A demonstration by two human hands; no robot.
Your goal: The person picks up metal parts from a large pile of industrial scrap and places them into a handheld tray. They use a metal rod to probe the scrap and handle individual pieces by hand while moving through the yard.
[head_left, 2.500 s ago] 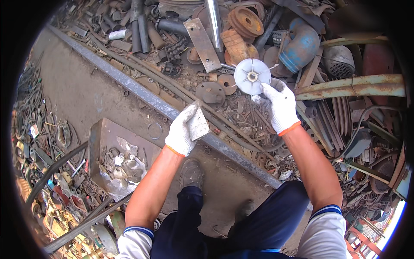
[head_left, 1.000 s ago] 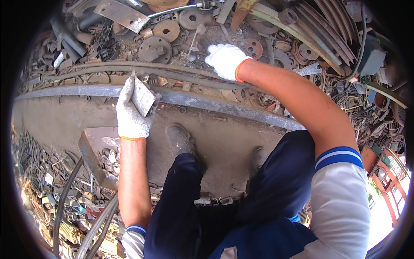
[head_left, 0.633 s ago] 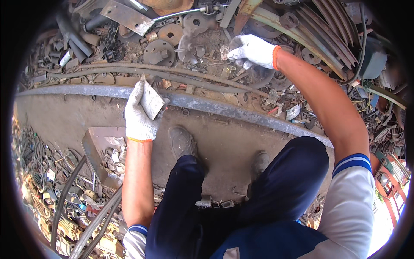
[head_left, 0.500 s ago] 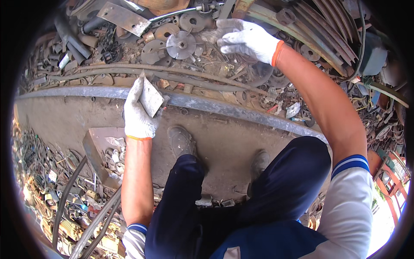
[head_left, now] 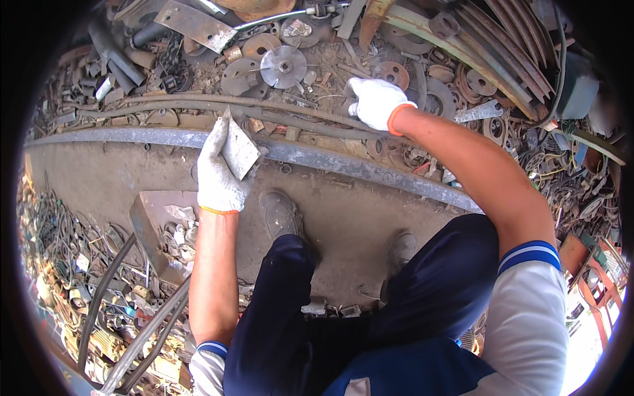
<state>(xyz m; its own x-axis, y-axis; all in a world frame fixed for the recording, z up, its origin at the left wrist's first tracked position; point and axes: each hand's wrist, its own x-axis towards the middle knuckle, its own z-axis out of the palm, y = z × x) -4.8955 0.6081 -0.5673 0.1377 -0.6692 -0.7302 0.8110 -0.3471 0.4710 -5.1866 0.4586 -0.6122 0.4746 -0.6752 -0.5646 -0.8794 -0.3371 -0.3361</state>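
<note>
My left hand (head_left: 221, 173), in a white glove with an orange cuff, grips a flat, pale grey metal plate (head_left: 240, 150) with a pointed corner. The plate is held tilted above the grey metal edge. My right hand (head_left: 380, 104), gloved the same way, is over the scrap to the right of the middle. Its fingers are curled in, and whatever they may hold is hidden. Left of it lies a shiny finned disc (head_left: 283, 66). A reddish disc with holes (head_left: 391, 74) lies just beyond the right glove. A crumpled pale lump (head_left: 296, 28) rests on a dark disc farther back.
A long grey metal edge (head_left: 317, 160) runs across in front of my feet, with hoses (head_left: 290, 119) behind it. Curved rusty bars (head_left: 495, 53) lie at the far right, a flat plate (head_left: 195, 25) at the far left. An open box (head_left: 153, 228) of scrap stands lower left.
My right hand has come nearer and its spread fingers have curled in. A blurred piece beside it has gone from there; a pale lump now lies on the dark disc. My left hand keeps the plate.
</note>
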